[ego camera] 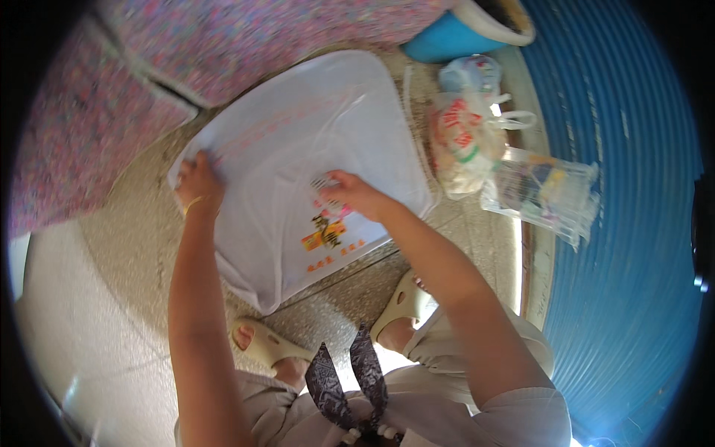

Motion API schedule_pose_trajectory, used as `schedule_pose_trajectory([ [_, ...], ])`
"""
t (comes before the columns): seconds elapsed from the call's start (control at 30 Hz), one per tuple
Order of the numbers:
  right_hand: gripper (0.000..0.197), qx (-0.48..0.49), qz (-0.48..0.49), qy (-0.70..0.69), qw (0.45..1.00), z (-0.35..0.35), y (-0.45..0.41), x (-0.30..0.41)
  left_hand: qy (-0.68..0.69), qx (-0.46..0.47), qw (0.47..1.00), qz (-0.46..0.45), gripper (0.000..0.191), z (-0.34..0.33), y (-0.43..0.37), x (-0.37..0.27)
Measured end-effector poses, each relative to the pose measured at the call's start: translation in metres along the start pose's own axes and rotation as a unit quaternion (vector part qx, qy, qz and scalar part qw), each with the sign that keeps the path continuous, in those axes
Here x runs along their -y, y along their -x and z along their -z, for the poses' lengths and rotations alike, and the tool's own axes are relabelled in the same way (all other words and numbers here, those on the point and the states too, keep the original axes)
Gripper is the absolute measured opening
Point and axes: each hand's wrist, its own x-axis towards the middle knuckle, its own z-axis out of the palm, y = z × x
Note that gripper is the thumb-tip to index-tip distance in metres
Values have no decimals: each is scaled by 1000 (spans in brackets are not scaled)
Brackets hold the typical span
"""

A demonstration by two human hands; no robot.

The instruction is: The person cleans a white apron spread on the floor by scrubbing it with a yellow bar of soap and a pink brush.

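A large white fabric bag with coloured printing lies flat on the floor before me. At its left edge rests my left hand, its fingers over the fabric; whether they grip it is not clear. My right hand is over the middle of the bag, just above the yellow and black print. Its fingers are closed on a small crumpled piece with red and dark marks, which is blurred; its kind cannot be told.
Right of the bag stand a filled plastic bag, a clear plastic package and a blue bin. A blue corrugated shutter borders the right. Pink speckled material spans the upper left. My sandalled feet are below.
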Motion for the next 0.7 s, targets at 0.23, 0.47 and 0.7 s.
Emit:
schedule_pose_trajectory([
  [0.23, 74, -98, 344, 529, 770, 43, 48, 12, 345, -8, 939, -6, 25, -3, 32, -59],
  [0.47, 48, -100, 239, 359, 897, 120, 131, 89, 844, 231, 483, -38, 30, 111, 129, -271],
  [0.7, 27, -613, 251, 352, 662, 408, 188, 130, 470, -140, 871, -27, 62, -1, 109, -216],
])
